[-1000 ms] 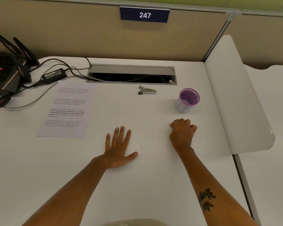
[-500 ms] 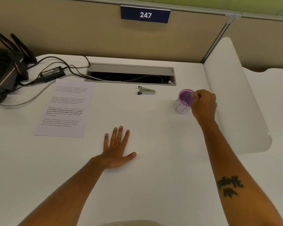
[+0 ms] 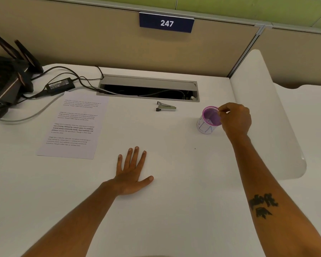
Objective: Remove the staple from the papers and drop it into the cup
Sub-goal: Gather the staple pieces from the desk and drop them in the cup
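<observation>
Right hand (image 3: 234, 118) pinched over the rim of the purple-rimmed white cup (image 3: 208, 120), staple too small to make out, presumably being dropped. Left hand (image 3: 132, 171) open, flat on the white tabletop (image 3: 174, 210). Printed papers (image 3: 73, 125) lying well apart, left; small metal staple remover (image 3: 166, 108) set down. Removal apparently done; only release left. Compared with a second ago: right hand up off the tabletop, now at the cup.

Matt white desk (image 3: 174, 210); paper sheets (image 3: 74, 125); shiny metal staple remover (image 3: 166, 108).

One cup (image 3: 208, 120), one staple remover (image 3: 166, 108), two hands (one printed sheet (image 3: 73, 125)).
</observation>
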